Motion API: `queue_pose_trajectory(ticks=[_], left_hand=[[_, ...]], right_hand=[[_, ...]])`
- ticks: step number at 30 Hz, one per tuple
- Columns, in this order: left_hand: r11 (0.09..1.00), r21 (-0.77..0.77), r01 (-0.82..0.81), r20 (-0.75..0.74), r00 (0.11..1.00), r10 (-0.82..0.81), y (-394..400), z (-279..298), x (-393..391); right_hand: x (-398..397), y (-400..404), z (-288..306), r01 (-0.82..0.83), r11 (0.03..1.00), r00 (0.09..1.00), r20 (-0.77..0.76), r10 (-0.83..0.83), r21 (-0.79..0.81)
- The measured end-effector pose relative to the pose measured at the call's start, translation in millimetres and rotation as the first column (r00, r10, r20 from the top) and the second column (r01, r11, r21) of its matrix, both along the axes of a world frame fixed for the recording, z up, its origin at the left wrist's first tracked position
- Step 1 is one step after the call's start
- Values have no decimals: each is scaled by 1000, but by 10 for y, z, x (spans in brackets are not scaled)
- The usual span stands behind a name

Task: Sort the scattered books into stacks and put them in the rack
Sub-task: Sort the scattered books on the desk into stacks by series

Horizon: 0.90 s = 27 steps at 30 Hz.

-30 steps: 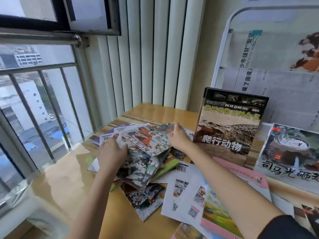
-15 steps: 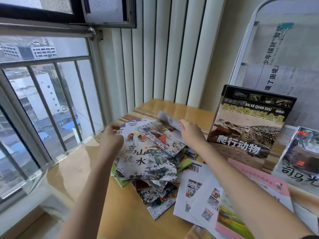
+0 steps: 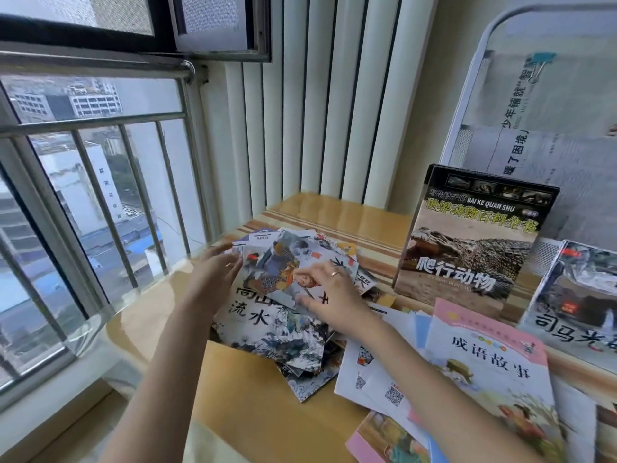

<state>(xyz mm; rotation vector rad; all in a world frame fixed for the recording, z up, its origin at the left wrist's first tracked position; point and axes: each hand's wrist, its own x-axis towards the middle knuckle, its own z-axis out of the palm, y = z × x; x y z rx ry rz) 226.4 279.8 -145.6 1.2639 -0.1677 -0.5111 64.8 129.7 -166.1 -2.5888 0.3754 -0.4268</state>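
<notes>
Bright daylight from the window point(image 3: 83, 195) at left, wide-angle bending at edges, slight softness.

Thin picture books point(image 3: 277, 315) lie heaped, seemingly askew.

A pile of thin picture books point(image 3: 283, 315) lies on the table point(image 3: 253, 409), near its left edge beside the window point(image 3: 83, 195). The left hand point(image 3: 213, 279) is at the pile's left side; the right hand point(image 3: 330, 295) rests on top of it. Right of the pile a reptile encyclopedia point(image 3: 467, 235) stands upright against the rack point(image 3: 480, 61) behind it. In front of the encyclopedia an idiom story book point(image 3: 494, 379) lies flat over loose booklets point(image 3: 374, 379).
</notes>
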Motion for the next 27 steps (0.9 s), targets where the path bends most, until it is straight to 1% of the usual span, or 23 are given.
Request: queue_pose_trajectory(ticks=[2,3,4,6,8,10,12,13,14,15,16,17,18,19,20,21,22,24,27], left_hand=[[996,-38,75,-30,997,-76,47,-46,10],[991,-30,131,-25,991,-132,66,-41,-20],[982,-9,188,-20,982,-188,85,-24,-54],[950,75,304,26,951,-307,112,15,-119],[903,150,403,62,907,-415,120,40,-169],[885,179,430,89,889,-450,74,26,-192],[896,247,370,125,904,-408,25,-7,-210],[907,261,330,125,920,-371,7,-23,-218],[918,251,305,114,933,-341,4,-40,-222],[930,219,295,113,939,-324,9,-48,-234],[941,178,289,131,941,-313,22,-38,-261],[948,134,287,160,938,-307,38,-8,-295],[954,92,286,195,934,-299,51,37,-331],[959,56,280,231,930,-285,57,90,-364],[961,28,277,262,925,-274,56,146,-397],[960,6,279,282,921,-269,52,205,-431],[958,-11,286,296,916,-270,44,265,-471],[953,-49,298,326,907,-267,27,367,-548],[938,-120,325,386,886,-257,-14,528,-688]], right_hand=[[-17,-50,-39,50,993,999,-15,-48,110],[-25,-76,-46,75,986,997,-36,-70,151],[-29,-102,-60,97,982,994,-67,-88,160],[-42,-128,-71,126,988,984,-139,-114,84],[-63,-107,-64,117,993,974,-193,-116,-8],[-88,-78,-37,70,998,976,-208,-67,4],[-122,-78,-25,7,999,979,-204,0,34],[-146,-83,-20,-17,999,984,-175,23,39],[-163,-109,-33,-27,998,993,-114,33,55],[-192,-116,-22,-14,995,1000,-6,15,95],[-215,-146,-24,31,985,991,125,-53,169],[-234,-174,-4,109,956,954,243,-178,273],[-252,-208,47,189,898,897,302,-323,398],[-265,-244,116,228,815,848,303,-435,533],[-263,-284,174,211,725,820,286,-497,656],[-268,-314,220,155,663,816,284,-504,733],[-285,-321,267,105,648,822,301,-484,754],[-338,-293,338,36,676,825,360,-436,736],[-470,-254,540,-62,656,796,434,-422,752]])
